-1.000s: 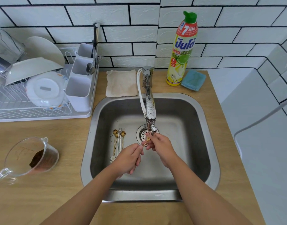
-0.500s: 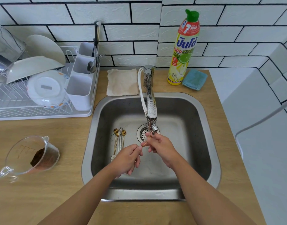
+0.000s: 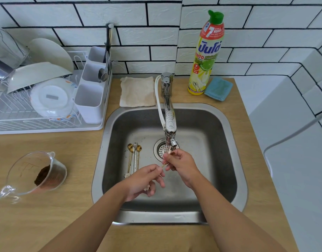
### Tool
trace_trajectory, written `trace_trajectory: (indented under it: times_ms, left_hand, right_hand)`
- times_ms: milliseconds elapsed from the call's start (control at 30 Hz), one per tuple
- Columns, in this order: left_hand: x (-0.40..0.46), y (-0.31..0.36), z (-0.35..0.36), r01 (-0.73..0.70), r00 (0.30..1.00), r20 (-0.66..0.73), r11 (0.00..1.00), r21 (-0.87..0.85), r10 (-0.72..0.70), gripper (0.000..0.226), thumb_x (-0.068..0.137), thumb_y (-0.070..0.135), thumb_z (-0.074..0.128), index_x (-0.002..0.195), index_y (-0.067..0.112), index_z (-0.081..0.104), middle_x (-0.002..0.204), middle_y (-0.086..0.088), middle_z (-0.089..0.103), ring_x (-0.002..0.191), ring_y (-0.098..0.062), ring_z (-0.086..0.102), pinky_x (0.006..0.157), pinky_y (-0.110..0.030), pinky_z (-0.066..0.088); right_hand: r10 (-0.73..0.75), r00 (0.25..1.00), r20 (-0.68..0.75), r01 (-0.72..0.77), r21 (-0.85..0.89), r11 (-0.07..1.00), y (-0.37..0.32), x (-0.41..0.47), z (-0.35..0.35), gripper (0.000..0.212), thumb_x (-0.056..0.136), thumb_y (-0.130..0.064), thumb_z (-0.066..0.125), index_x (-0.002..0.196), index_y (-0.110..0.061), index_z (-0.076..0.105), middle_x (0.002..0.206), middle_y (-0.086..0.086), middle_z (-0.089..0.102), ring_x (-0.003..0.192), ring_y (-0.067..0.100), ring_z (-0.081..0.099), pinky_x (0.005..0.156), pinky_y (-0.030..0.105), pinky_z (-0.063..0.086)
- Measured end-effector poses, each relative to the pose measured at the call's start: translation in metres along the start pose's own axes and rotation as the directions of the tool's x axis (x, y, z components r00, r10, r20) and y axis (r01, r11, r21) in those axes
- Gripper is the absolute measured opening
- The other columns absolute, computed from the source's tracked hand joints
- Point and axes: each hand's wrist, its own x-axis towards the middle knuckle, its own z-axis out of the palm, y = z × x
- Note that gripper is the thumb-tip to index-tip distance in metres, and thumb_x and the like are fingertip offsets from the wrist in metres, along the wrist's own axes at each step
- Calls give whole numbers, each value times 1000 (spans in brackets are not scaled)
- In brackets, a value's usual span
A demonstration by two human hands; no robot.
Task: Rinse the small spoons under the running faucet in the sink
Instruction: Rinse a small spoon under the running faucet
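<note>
Both hands hold one thin gold small spoon (image 3: 163,165) just under the faucet (image 3: 169,122) spout, above the drain (image 3: 162,149). My left hand (image 3: 144,180) pinches the handle end, and a pale decorated tip shows below its fingers. My right hand (image 3: 182,165) closes around the bowl end, which is hidden by the fingers. Several more small spoons (image 3: 133,157), gold and silver, lie side by side on the floor of the steel sink (image 3: 234,160), left of the drain.
A glass measuring jug (image 3: 34,174) with brown residue lies on the wooden counter at left. A white dish rack (image 3: 47,99) with plates and a cutlery holder stands behind it. A cloth (image 3: 137,91), a dish soap bottle (image 3: 205,53) and a blue sponge (image 3: 218,89) sit behind the sink.
Both hands stay under the spout with the spoon. My left hand has slid slightly down and left along the handle; little else has changed.
</note>
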Motion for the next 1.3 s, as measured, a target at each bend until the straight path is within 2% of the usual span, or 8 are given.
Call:
trace_trajectory:
  times_ms: [133, 367, 533, 600, 700, 900, 1033, 1300]
  left_hand:
    - [1, -3, 3, -65, 992, -98, 987, 145, 80, 23, 106, 38, 46, 113, 20, 59, 80, -4, 69, 46, -16, 55, 46, -25, 46]
    - [3, -4, 1, -79, 985, -133, 975, 206, 108, 26, 109, 37, 39, 113, 19, 58, 86, -5, 74, 37, -13, 40, 38, -23, 35]
    - [5, -3, -3, -59, 985, -146, 980, 192, 88, 26, 109, 33, 39, 110, 14, 57, 88, -9, 75, 36, -14, 35, 36, -22, 30]
    - [6, -3, -2, -50, 986, -147, 981, 186, 79, 26, 109, 32, 39, 111, 13, 56, 89, -11, 75, 36, -14, 35, 36, -22, 30]
    - [4, -3, 0, -45, 988, -138, 981, 188, 72, 27, 109, 32, 38, 111, 12, 55, 90, -12, 75, 35, -13, 34, 36, -21, 29]
    - [6, -4, -4, -54, 987, -143, 986, 161, 77, 28, 108, 32, 42, 110, 10, 59, 91, -14, 75, 36, -13, 33, 36, -22, 28]
    - [17, -3, -5, -67, 978, -183, 977, 202, 104, 30, 106, 37, 48, 104, 13, 65, 81, -6, 75, 37, -13, 40, 37, -21, 33]
    - [55, 16, 10, -160, 929, -349, 984, -82, 123, 14, 94, 27, 71, 103, 16, 70, 80, 0, 74, 54, -8, 59, 51, -20, 47]
  right_hand:
    - [4, 983, -182, -19, -82, 996, 2, 3, 5, 25, 100, -34, 66, 92, -12, 72, 84, 8, 81, 60, 15, 74, 56, 16, 48]
    - [-38, 996, -81, 16, -257, 966, 5, -3, 12, 23, 89, -34, 78, 101, -18, 66, 80, -5, 77, 63, 6, 63, 68, 26, 56]
    - [-21, 990, -141, -2, -164, 986, -1, 0, 10, 22, 107, -29, 53, 103, -17, 71, 86, -1, 81, 55, 7, 59, 66, 22, 52]
    - [-9, 998, -56, -2, -190, 982, 2, -3, 9, 9, 100, -26, 64, 107, -22, 68, 86, -7, 79, 61, 5, 59, 68, 20, 52]
    - [-14, 1000, -27, 7, -215, 977, 5, -5, 10, 21, 91, -24, 77, 107, -17, 65, 77, -7, 73, 64, 7, 59, 62, 19, 51]
    - [60, 993, -106, -69, -85, 994, 0, -3, 7, 31, 108, -33, 47, 105, -15, 72, 89, 4, 82, 52, 10, 58, 57, 17, 47]
    - [34, 999, -30, -38, -144, 989, 3, -6, 5, 15, 95, -26, 73, 107, -17, 71, 85, -1, 80, 62, 7, 61, 69, 20, 51]
    - [20, 900, -436, 49, 145, 988, -9, -8, -15, 20, 105, -24, 59, 93, -14, 72, 87, -1, 81, 71, 4, 73, 64, 20, 47]
